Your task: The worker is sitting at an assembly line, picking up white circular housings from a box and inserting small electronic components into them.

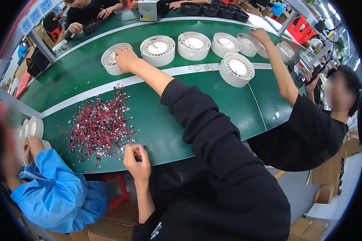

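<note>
White round housing [112,70] sits around 11 o'clock on the desk [169,142], finned insert [110,58] inside; right hand [126,59]'s over it, can't tell if it's gripping. Left hand [137,162]'s curled narrow at 7, contents hidden, near the wire pile [101,127] at 9.

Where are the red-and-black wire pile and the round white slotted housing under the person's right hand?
Red-and-black wire pile [102,126], head view: middle of the heap.
Round white slotted housing [109,59], head view: left part of its top face.
</note>
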The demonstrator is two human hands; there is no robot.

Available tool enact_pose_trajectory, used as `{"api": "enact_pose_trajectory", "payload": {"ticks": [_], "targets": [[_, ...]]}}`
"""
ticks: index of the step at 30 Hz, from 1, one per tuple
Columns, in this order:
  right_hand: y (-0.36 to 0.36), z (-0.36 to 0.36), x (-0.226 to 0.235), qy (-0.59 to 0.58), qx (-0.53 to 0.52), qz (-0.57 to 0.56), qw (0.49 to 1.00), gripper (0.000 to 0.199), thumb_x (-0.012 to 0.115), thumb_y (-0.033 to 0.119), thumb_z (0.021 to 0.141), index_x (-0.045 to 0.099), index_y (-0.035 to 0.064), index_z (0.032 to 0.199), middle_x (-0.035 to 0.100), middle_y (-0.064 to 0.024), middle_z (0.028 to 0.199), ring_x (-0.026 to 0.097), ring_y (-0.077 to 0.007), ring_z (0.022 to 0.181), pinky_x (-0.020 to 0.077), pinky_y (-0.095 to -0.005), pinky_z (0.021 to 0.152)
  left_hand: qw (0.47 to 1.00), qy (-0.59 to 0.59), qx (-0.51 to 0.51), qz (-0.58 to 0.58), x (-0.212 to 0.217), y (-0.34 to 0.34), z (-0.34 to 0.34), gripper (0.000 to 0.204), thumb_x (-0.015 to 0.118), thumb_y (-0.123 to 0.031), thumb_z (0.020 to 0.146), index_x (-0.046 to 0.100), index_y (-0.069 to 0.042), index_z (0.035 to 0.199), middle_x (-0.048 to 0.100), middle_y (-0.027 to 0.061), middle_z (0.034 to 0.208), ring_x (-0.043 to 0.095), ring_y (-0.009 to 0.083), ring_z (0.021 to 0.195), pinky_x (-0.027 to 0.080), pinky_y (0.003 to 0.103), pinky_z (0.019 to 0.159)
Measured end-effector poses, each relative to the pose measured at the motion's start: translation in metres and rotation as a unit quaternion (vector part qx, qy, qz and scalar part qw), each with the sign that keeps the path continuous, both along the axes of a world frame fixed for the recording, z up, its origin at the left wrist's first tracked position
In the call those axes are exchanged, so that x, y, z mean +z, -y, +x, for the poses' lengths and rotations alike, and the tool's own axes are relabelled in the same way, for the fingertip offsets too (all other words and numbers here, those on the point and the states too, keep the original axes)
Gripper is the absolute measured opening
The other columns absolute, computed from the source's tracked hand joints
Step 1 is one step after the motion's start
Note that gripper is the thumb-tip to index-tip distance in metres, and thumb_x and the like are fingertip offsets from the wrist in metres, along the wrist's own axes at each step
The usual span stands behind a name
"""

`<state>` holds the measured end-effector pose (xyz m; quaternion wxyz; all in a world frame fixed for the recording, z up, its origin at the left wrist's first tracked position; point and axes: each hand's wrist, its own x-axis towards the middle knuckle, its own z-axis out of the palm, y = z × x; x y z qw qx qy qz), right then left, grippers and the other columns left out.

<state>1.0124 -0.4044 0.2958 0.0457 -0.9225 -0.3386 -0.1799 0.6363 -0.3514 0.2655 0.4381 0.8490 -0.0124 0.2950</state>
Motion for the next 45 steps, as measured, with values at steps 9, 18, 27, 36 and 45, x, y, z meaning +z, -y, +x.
{"api": "enact_pose_trajectory", "payload": {"ticks": [9,18,27,36,45], "targets": [[0.186,-0.138,0.085,-0.068,0.033,0.043,0.996,0.070,0.079,0.034,0.080,0.053,0.0029,0.137,0.055,-0.0224,0.136,0.053,-0.0392,0.126,0.0447,-0.0460,0.106,0.997,-0.045,0.056,0.000,0.025,-0.018,0.005,0.005,0.065,-0.002,0.091,0.061,0.000,0.091,0.054,0.0067,0.080,0.050,0.0172,0.063,0.044,0.032,0.064],[0.384,-0.242,0.041,-0.041,-0.281,-0.021,0.959,0.037,0.081,0.011,0.073,0.060,0.0013,0.102,0.062,-0.0174,0.104,0.061,-0.0369,0.100,0.0478,-0.0452,0.087,0.954,-0.143,0.110,0.241,0.053,-0.031,0.062,0.035,0.071,-0.019,0.088,0.056,-0.004,0.116,0.058,0.0168,0.103,0.065,0.0383,0.094,0.053,0.048,0.073],[0.276,-0.279,0.039,-0.131,-0.066,0.161,0.976,0.024,0.074,0.007,0.081,0.056,0.0005,0.095,0.059,-0.0166,0.084,0.061,-0.0342,0.073,0.0498,-0.0405,0.066,0.954,-0.126,0.082,0.258,0.032,-0.071,0.100,0.017,0.072,-0.016,0.088,0.062,-0.004,0.095,0.067,0.0109,0.084,0.068,0.0333,0.072,0.052,0.045,0.064],[0.152,-0.319,0.038,-0.152,0.088,0.213,0.961,0.027,0.075,0.016,0.083,0.055,0.0012,0.092,0.057,-0.0144,0.089,0.060,-0.0343,0.085,0.0490,-0.0446,0.072,0.950,-0.244,-0.095,-0.168,0.087,-0.114,0.097,0.015,0.065,-0.014,0.097,0.057,-0.006,0.087,0.063,0.0040,0.067,0.051,0.0068,0.045,0.036,0.023,0.036],[0.114,-0.306,0.029,-0.168,0.093,0.218,0.957,0.028,0.075,0.016,0.084,0.055,0.0005,0.094,0.058,-0.0140,0.089,0.061,-0.0331,0.084,0.0500,-0.0436,0.073,0.906,-0.187,-0.238,-0.295,0.102,-0.123,0.106,0.012,0.062,-0.011,0.099,0.054,-0.006,0.092,0.059,0.0034,0.066,0.036,0.0037,0.035,0.023,0.020,0.030]]}}
